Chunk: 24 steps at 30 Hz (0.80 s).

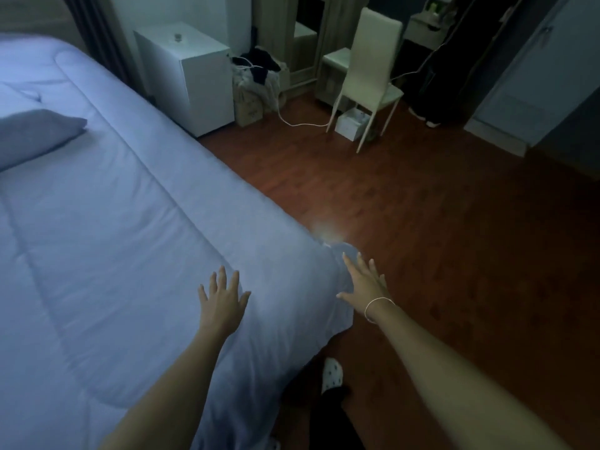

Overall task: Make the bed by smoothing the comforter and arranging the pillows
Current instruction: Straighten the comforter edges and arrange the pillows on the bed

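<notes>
Left hand [224,302] flat, fingers spread, on blue comforter [113,222]. Right hand [365,282] open at comforter's corner. Pillow [35,134] lying upper left.

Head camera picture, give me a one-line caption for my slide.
Both hands, left and right, spread open over the corner of a blue comforter, one pillow lying farther up the bed.

- No text, label, brand, number or sign can be read anywhere in the head view.
- The beige paper bag [248,107] just beside the white box-shaped cabinet [191,76] carries faint marks, too blurred to make out.
</notes>
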### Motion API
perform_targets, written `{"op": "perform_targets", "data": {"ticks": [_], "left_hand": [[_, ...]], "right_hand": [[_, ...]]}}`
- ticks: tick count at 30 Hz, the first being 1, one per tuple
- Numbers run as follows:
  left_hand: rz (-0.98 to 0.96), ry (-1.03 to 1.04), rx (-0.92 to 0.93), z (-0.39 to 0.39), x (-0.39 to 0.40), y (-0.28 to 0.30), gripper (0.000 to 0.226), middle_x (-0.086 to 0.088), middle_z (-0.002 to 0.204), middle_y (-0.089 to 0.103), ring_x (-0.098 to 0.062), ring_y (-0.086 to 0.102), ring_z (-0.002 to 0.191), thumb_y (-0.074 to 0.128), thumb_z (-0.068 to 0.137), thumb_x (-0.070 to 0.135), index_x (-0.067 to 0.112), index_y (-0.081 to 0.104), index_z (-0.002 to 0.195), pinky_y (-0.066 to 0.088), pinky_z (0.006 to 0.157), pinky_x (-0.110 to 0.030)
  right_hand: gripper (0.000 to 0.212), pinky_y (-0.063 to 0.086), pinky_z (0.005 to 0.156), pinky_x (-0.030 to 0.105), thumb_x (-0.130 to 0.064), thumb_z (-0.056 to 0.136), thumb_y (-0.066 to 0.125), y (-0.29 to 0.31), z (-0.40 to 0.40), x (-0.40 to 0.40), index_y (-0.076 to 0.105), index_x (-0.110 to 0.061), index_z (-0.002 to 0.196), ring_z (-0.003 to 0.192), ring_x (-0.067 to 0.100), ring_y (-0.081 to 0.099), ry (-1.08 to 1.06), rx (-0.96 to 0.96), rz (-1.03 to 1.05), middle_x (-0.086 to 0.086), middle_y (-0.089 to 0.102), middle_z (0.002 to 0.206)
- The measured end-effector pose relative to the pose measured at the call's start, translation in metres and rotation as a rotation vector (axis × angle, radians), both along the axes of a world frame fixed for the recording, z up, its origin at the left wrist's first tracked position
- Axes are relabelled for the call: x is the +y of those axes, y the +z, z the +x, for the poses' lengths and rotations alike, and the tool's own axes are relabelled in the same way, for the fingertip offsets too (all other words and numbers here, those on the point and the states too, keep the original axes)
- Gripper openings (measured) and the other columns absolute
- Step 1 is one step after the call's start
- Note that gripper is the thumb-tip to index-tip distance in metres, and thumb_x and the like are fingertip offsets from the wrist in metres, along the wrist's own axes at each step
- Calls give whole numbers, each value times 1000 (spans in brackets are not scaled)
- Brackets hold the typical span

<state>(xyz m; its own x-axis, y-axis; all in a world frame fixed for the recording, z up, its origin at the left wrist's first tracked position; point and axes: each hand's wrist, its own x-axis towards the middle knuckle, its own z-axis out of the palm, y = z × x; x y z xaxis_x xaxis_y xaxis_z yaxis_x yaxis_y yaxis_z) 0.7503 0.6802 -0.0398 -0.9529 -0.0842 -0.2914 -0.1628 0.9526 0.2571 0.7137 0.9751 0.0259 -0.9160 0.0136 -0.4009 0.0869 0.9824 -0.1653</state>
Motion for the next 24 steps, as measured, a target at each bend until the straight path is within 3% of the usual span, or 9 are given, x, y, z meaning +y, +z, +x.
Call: {"op": "perform_targets", "data": {"ticks": [5, 7, 10, 14, 17, 19, 20, 22, 24], "left_hand": [[50, 210, -66, -58, 32, -40, 62, -13, 159, 4, -32, 6, 146, 30, 98, 48, 17, 16, 151, 11, 116, -53], [61, 281, -50, -76, 47, -59, 62, -17, 158, 14, -36, 17, 144, 33, 97, 49, 13, 28, 148, 21, 113, -56], [44, 278, -77, -91, 74, -86, 74, -22, 151, 31, -44, 33, 136, 20, 91, 62, 11, 42, 140, 34, 104, -58], [-46, 269, -75, -100, 111, -108, 83, -20, 151, 31, -42, 31, 137, 30, 83, 67, 11, 37, 143, 30, 104, -59], [-137, 294, -82, -101, 126, -119, 86, -19, 152, 30, -40, 31, 138, 32, 82, 69, 12, 33, 146, 24, 107, -59], [-211, 311, -58, -100, 131, -128, 77, -17, 152, 31, -39, 33, 138, 34, 86, 64, 16, 34, 146, 23, 108, -59], [-248, 300, -34, -100, 133, -134, 71, -15, 152, 32, -39, 34, 137, 37, 89, 60, 18, 34, 146, 22, 109, -59], [-320, 265, 49, -101, 138, -145, 62, -12, 152, 34, -39, 31, 138, 49, 92, 42, 20, 33, 147, 21, 109, -60], [-328, 262, 119, -100, 146, -149, 66, -9, 151, 36, -37, 28, 140, 61, 86, 22, 18, 34, 146, 19, 111, -59]], "right_hand": [[95, 19, 118, 51, -23, 86, 65, -47, -123, -3, -3, -37, 151, 148, 32, -5, 211, -112, 6, 2, -8, 162], [94, 22, 118, 50, -10, 87, 60, -68, -161, -4, -3, -36, 151, 148, 31, -4, 287, -163, 5, 2, -9, 162], [94, 21, 118, 49, 3, 85, 53, -103, -208, 1, -2, -34, 152, 148, 31, -3, 382, -246, 7, 1, -9, 162], [83, 17, 119, 45, -2, 90, 45, -142, -258, 14, -2, -33, 151, 148, 32, 2, 443, -325, 19, 5, -3, 162], [91, 19, 118, 47, 6, 87, 46, -169, -280, 15, -4, -33, 151, 148, 32, 3, 504, -372, 70, 4, -1, 162], [87, 21, 117, 48, 4, 89, 44, -183, -289, 11, -1, -35, 151, 147, 33, 11, 542, -373, 59, 6, 12, 161], [75, 22, 116, 48, -3, 93, 40, -188, -292, 8, 5, -34, 151, 144, 34, 21, 577, -360, 43, 9, 26, 156], [50, 23, 116, 46, -16, 99, 34, -196, -298, 7, 26, -28, 146, 130, 34, 42, 650, -306, 40, 15, 52, 134], [37, 27, 113, 42, -14, 98, 36, -203, -299, 10, 47, -19, 132, 117, 34, 53, 707, -243, 58, 16, 63, 116]]}}
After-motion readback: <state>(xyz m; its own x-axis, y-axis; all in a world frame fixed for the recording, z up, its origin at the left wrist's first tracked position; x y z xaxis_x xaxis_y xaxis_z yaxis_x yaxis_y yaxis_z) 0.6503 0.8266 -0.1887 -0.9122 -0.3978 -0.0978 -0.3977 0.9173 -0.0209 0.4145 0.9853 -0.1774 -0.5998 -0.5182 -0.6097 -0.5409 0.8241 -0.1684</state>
